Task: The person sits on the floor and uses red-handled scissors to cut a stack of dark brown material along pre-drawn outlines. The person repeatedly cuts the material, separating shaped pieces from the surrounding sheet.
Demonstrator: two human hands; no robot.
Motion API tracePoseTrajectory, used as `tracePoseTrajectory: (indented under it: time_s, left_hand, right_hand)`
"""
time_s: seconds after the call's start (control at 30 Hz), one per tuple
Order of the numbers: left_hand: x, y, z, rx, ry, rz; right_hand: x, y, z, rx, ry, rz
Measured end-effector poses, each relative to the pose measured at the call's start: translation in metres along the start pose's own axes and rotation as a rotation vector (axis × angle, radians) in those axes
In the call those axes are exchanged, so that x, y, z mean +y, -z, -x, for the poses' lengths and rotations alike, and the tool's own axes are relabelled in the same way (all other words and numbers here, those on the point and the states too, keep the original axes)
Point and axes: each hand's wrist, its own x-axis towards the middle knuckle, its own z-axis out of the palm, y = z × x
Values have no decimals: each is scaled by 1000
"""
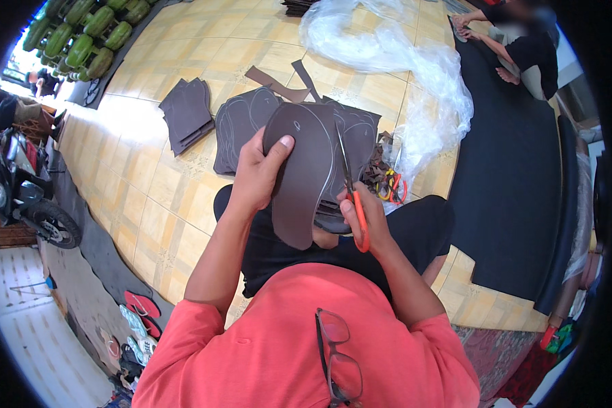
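Note:
My left hand (262,166) pinches a dark brown sheet piece (296,183), thumb on top, holding it up above my lap. White curved outlines run along the piece, and its left side is rounded. In my right hand (372,216) are scissors (360,221) with orange handles; their blades point away from me along the right edge of the piece. Whether the blades are parted is hard to make out. Behind the piece lie a stack of brown sheets with white outlines (234,129) and another marked stack (360,126). Small brown scraps (382,155) lie beside my right knee.
More cut pieces (185,115) and brown strips (277,84) lie on the tiles. Clear plastic sheeting (432,81) bunches up ahead, beside a long black mat (506,183) where another person (527,51) sits. Red-and-yellow-handled tools (396,185) rest by the scraps. A motorcycle (30,194) stands left.

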Motion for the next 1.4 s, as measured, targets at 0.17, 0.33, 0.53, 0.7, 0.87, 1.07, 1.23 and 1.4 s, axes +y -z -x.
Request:
tracePoseTrajectory:
  time_s: [0.17,0.33,0.53,0.7,0.87,1.07,1.23,1.4]
  left_hand:
    - [-3,-5,6,-76,10,-198]
    - [0,-8,8,-114,29,-293]
    - [-3,-1,6,-125,57,-173]
    - [-3,1,2,-159,123,-208]
    - [-17,-5,9,-246,149,-328]
    - [-32,0,7,-281,275,-241]
    - [-53,10,2,-210,320,-123]
    - [-67,56,-52,116,293,-379]
  right_hand:
    - [-14,7,-8,10,125,89]
    - [-14,6,-7,46,142,90]
    - [-10,9,-5,16,135,70]
    - [-2,12,3,-15,44,-2]
    - [9,8,2,8,22,10]
    - [25,14,5,-77,-112,-28]
    - [58,10,12,16,-277,-206]
    - [80,21,29,112,-537,-190]
